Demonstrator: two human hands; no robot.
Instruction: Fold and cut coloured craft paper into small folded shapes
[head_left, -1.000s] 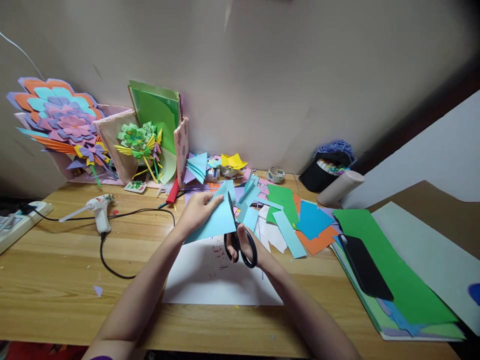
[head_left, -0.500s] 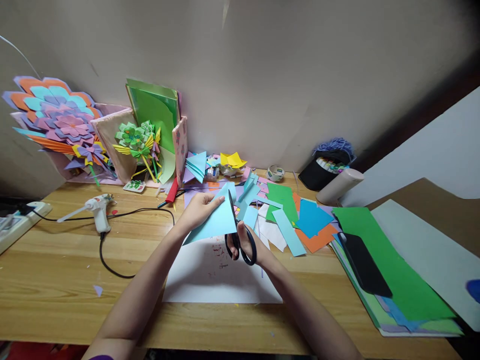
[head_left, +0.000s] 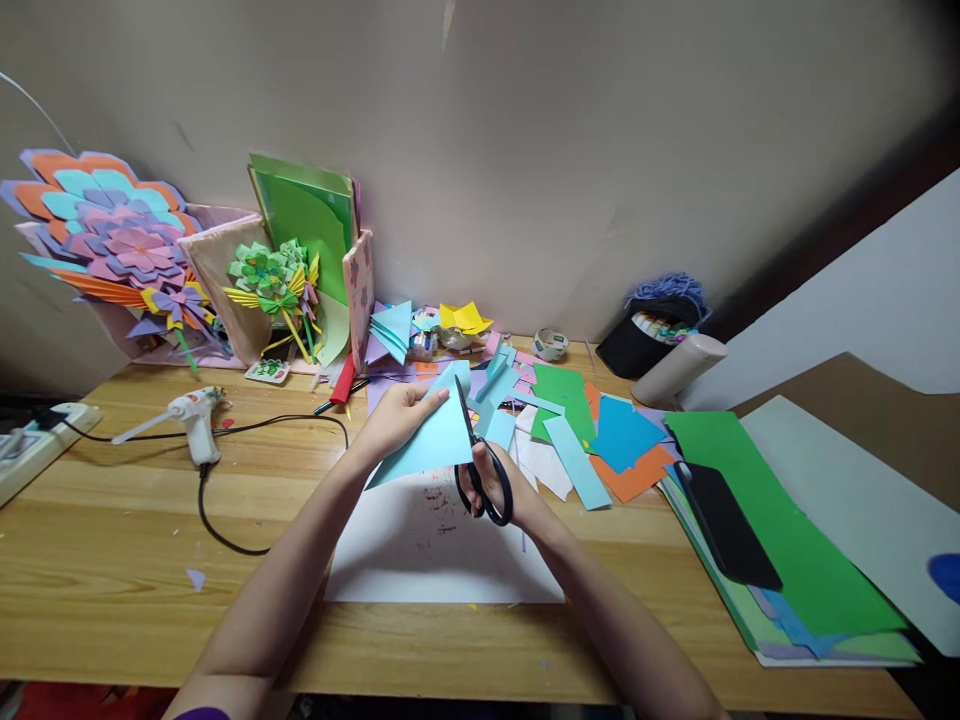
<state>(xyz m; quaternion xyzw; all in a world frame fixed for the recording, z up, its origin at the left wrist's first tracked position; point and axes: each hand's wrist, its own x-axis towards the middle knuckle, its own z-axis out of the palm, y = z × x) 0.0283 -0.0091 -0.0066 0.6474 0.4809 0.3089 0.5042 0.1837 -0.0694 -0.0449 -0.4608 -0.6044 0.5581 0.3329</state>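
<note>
In the middle of the head view, my left hand [head_left: 397,420] pinches a light blue sheet of paper [head_left: 431,442], thumb on top, and holds it up above the desk. My right hand [head_left: 499,485] grips black-handled scissors [head_left: 480,482] with fingers through the loops. The dark blades point away from me along the right side of the blue sheet, and a curled light blue strip [head_left: 496,385] stands just beyond them. Beneath both hands lies a white sheet with red marks [head_left: 450,560].
A white glue gun [head_left: 198,418] and its cable lie on the left. Coloured paper scraps [head_left: 574,460] spread right of my hands. Further right, a black phone [head_left: 727,525] rests on green paper [head_left: 817,560]. Paper flowers [head_left: 135,240] and a pen pouch [head_left: 637,345] stand along the wall.
The scissor handles have come slightly closer together, with the blades still at the blue sheet's right side. My left hand keeps its hold, almost unmoved.
</note>
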